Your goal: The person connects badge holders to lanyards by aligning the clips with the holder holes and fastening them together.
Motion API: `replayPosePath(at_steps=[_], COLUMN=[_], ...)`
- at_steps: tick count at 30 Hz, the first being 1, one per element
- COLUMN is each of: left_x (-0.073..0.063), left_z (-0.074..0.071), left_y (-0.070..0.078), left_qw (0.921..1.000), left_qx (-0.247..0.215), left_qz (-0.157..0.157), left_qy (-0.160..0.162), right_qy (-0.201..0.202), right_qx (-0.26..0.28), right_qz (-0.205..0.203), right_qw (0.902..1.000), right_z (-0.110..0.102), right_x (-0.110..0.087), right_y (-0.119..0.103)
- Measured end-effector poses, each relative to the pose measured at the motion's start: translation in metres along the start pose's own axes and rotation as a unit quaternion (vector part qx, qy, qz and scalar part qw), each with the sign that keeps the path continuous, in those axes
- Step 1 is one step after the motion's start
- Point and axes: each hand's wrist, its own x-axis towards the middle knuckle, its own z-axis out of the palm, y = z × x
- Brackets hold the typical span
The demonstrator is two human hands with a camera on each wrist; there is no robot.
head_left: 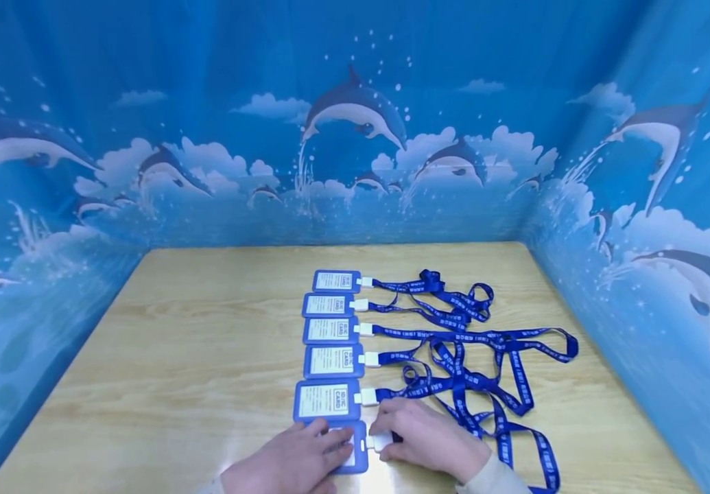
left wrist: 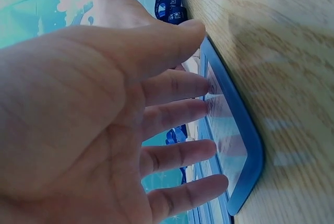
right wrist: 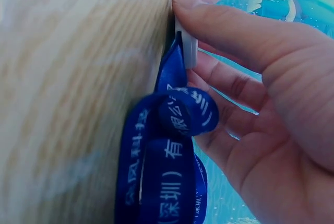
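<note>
In the head view, several blue-framed ID card holders form a column on the table, each with a white clip and blue lanyard to its right. My left hand lies over the nearest card holder, its fingertips touching the card window. The left wrist view shows those fingers straight and spread, right at the blue frame. Just right of that holder, my right hand pinches the white clip between thumb and fingers. Below the clip, the right wrist view shows its printed blue lanyard looping beside the palm.
Farther back lie the other card holders, such as the top one. Their lanyards tangle and overlap across the right side of the wooden table. A blue dolphin-print curtain surrounds the table at the back and sides.
</note>
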Motion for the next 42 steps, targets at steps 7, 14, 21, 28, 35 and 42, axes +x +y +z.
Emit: replayPosePath(at_steps=[7,14,21,28,35,42], left_x=[0.003,0.004,0.006,0.007,0.007,0.007], left_z=[0.005,0.014,0.015,0.012,0.013,0.013], left_y=[0.000,0.004,0.008,0.008,0.007,0.007], left_qw=[0.9996,0.9962,0.9973,0.9981,0.9961,0.9955], left_qx=[0.020,0.069,0.061,0.052,0.074,0.082], left_qz=[0.013,0.009,-0.007,-0.001,0.014,0.014], left_qy=[0.014,0.052,0.040,0.033,0.045,0.046], right_qy=[-0.003,0.003,0.002,0.007,0.009,0.003], right_qx=[-0.008,-0.009,0.009,0.010,0.008,0.005], right_qz=[0.003,0.002,0.003,0.001,-0.002,0.007], right_qw=[1.0000,0.9999,1.0000,0.9999,0.9999,1.0000], right_z=[0.001,0.002,0.002,0.002,0.003,0.004], right_x=[0.001,0.004,0.005,0.005,0.005,0.004], right_y=[-0.001,-0.003,-0.006,-0.006,-0.005,-0.006])
